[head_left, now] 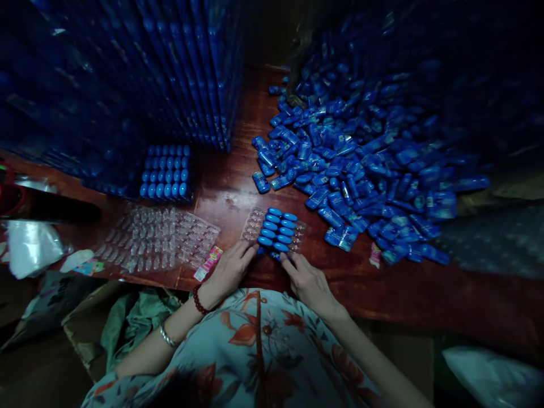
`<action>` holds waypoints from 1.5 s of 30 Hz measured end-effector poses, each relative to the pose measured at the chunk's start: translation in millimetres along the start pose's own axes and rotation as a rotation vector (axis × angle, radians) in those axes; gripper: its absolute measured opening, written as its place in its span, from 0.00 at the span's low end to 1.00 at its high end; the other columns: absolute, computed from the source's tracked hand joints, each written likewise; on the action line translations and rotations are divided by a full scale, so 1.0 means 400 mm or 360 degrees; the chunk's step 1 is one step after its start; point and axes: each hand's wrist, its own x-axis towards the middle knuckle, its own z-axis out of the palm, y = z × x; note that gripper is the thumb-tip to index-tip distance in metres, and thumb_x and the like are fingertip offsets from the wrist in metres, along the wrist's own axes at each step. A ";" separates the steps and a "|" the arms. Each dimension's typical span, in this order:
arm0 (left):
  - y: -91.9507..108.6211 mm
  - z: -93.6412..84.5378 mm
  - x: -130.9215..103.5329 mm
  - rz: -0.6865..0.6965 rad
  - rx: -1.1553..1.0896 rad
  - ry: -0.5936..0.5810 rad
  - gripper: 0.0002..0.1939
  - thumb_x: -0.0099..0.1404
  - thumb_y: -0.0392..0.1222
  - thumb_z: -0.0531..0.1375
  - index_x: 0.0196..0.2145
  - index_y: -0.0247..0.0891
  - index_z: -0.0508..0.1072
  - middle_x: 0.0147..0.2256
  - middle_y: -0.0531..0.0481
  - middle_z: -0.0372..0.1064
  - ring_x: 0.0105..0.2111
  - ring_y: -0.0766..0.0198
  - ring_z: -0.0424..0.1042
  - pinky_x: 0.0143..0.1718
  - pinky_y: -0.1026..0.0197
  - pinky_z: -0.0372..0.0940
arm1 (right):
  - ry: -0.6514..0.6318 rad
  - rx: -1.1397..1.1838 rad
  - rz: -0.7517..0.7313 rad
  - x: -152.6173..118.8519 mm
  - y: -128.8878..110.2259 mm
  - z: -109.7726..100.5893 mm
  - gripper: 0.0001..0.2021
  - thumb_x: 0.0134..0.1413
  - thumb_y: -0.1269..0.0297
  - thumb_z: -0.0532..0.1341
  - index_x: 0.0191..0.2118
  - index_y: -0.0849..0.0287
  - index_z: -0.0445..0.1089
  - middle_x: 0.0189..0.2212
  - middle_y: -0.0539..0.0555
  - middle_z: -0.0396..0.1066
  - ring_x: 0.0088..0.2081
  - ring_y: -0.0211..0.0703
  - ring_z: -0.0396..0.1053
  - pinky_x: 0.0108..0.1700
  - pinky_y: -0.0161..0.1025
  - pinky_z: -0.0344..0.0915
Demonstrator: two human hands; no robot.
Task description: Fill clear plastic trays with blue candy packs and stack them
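Note:
A clear plastic blister tray (250,224) lies on the table in front of me, with two columns of small glossy blue bottles (276,228) in its middle slots. At its near edge are darker blue pieces, partly hidden by my fingers. My left hand (233,265) is at the tray's near left corner, its fingers bent and closed on a blue bottle there. On the near right side, my right hand (306,279) has thumb and fingers closed around the end of another blue bottle. The fingertips of both hands are partly hidden.
A big heap of loose blue bottles (340,164) covers the right. Tall stacks of filled trays (187,68) stand at back left, a lower stack (165,173) before them. Clear trays (153,238), a pink packet (208,263) and a dark cylinder (55,205) lie left.

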 end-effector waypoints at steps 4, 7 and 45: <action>0.009 -0.018 0.024 0.0273 0.0198 -0.0171 0.15 0.69 0.33 0.44 0.48 0.34 0.65 0.38 0.42 0.66 0.38 0.59 0.66 0.40 0.55 0.66 | -0.0302 -0.0031 -0.0076 0.041 -0.013 -0.049 0.19 0.54 0.79 0.49 0.50 0.61 0.64 0.40 0.60 0.68 0.39 0.44 0.67 0.34 0.37 0.66; 0.019 -0.027 0.036 0.0448 0.0275 -0.0308 0.14 0.67 0.30 0.46 0.46 0.35 0.66 0.40 0.43 0.66 0.40 0.59 0.66 0.45 0.54 0.65 | -0.0415 -0.0001 -0.0167 0.063 -0.018 -0.070 0.15 0.55 0.78 0.51 0.47 0.62 0.65 0.38 0.59 0.68 0.38 0.45 0.67 0.36 0.38 0.66; -0.213 -0.035 0.279 -0.0140 0.0717 0.0014 0.23 0.65 0.45 0.54 0.55 0.33 0.61 0.53 0.33 0.59 0.49 0.49 0.62 0.46 0.51 0.60 | 0.0650 0.1247 0.1053 0.063 0.281 0.043 0.22 0.56 0.54 0.54 0.53 0.60 0.59 0.24 0.50 0.70 0.22 0.42 0.68 0.26 0.39 0.67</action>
